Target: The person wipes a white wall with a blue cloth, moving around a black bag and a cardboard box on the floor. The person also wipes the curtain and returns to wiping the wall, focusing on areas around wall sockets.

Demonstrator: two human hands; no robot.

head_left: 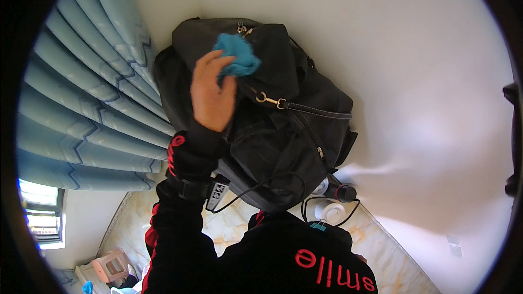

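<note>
left hand (212, 95) raised, pinching blue cloth (238, 57)

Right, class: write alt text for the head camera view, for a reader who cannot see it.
A left hand presses a blue cloth against a black bag with brass clips and a strap. Blue curtains hang on the left, a white wall is behind, and a marble floor lies below. The right hand is out of sight.
</note>
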